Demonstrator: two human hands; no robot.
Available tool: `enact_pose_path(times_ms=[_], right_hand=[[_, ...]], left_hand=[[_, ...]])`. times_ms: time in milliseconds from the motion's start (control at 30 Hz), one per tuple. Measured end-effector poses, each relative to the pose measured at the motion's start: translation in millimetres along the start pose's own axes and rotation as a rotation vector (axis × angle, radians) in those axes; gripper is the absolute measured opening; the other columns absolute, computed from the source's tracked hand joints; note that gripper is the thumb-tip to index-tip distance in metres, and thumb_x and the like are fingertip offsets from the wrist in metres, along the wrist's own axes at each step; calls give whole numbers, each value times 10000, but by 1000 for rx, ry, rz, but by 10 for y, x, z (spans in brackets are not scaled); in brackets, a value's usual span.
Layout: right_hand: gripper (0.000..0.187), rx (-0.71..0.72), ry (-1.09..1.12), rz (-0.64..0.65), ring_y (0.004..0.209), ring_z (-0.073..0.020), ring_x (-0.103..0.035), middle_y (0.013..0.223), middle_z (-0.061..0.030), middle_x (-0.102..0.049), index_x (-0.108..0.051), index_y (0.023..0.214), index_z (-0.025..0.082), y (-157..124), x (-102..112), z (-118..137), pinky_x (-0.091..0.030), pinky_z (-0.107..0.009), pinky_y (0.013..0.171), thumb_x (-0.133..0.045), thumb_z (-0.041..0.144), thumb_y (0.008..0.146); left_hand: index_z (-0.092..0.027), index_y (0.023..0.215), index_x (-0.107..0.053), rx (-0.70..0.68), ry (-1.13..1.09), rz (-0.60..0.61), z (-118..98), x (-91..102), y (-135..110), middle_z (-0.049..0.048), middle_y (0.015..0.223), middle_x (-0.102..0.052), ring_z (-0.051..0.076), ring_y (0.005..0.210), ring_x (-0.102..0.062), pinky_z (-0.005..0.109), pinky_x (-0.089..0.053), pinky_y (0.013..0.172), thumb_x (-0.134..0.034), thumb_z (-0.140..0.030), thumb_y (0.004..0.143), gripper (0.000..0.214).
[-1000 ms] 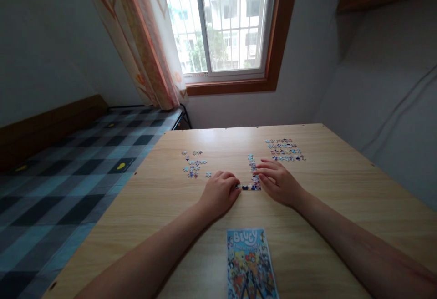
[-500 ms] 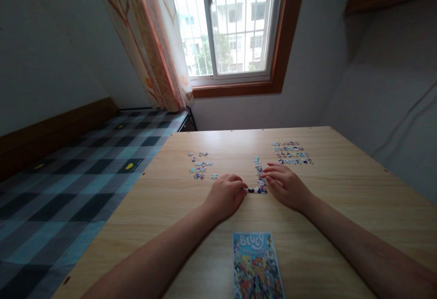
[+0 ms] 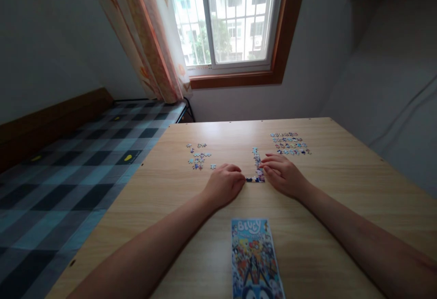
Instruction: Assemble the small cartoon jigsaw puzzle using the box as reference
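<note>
Structurally, the joined puzzle strip (image 3: 255, 160) formed an L on the table (image 3: 341, 208): a long run lying along my right fingertips, and a short run crossing from them toward my left fingertips. My left hand (image 3: 223, 185) was curled loosely, knuckles up, with its fingertips at the free end of the short run. Whether they pinched a piece or only pressed on it could not be determined, because the knuckles hid the contact. My right hand (image 3: 283, 176) lay nearly flat, fingers extended and close together, their tips touching the outer edge of the long run and grasping nothing.

Handling assessment: I judged the strip to be thin card, very light, and stiff only within each piece. The interlocks would likely flex or separate under lifting, so the strip was better slid on the table than picked up. Recommended contact points — flat pressure from above on the joints, or side pressure against the straight edges. A single piece was best taken at two opposite edges, between thumb and forefinger.

Loose pieces (image 3: 199, 158) lay beyond and outboard of my left fingers, well apart. Sorted pieces (image 3: 289, 143) lay in rows just beyond my right fingers. A printed reference card (image 3: 256, 258) lay behind both hands, between my forearms.
</note>
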State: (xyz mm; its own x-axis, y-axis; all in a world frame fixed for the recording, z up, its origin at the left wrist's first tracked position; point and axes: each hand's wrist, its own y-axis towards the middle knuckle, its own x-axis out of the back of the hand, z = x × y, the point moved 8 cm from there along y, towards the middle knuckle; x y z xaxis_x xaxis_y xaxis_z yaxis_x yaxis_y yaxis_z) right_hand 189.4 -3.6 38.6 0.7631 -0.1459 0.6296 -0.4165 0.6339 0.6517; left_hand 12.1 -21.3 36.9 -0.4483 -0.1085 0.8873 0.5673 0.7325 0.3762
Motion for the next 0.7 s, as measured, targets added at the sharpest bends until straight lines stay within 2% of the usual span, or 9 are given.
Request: enact_pose_path(times_ms=[233, 433, 633, 700], right_hand=[[239, -34, 9, 7, 1037, -240, -689, 1010, -68, -777, -777, 940, 234, -4, 43, -37, -484, -490, 1062, -541, 250, 971], [258, -40, -1, 5, 1032, -236, -682, 982, -71, -779, -775, 912, 218, -6, 73, -57, -487, -483, 1049, -526, 253, 973], [238, -72, 12, 14, 1041, -245, -669, 973, -66, -771, -762, 899, 228, -11, 70, -63, -475, -483, 1042, -534, 266, 958], [233, -73, -1, 14, 1016, -246, -660, 952, -68, -758, -736, 838, 228, -19, 77, -72, -482, -465, 1007, -539, 274, 952]], left_hand=[[-215, 912, -763, -18, -41, -14, -11, -32, 40, 65, 1031, -742, 214, 929, -656, 392, -516, 888, -569, -266, 953, 205], [-183, 830, -662, 67, -42, -54, 50, -12, 75, 68, 931, -698, 199, 863, -612, 358, -504, 817, -589, -237, 916, 126], [-198, 734, -541, 166, 0, -133, 114, 59, 70, 48, 824, -617, 190, 794, -553, 339, -462, 753, -590, -254, 906, 187], [-203, 724, -511, 196, 13, -165, 141, 87, 68, 42, 805, -599, 183, 769, -535, 329, -444, 726, -588, -234, 890, 186]])
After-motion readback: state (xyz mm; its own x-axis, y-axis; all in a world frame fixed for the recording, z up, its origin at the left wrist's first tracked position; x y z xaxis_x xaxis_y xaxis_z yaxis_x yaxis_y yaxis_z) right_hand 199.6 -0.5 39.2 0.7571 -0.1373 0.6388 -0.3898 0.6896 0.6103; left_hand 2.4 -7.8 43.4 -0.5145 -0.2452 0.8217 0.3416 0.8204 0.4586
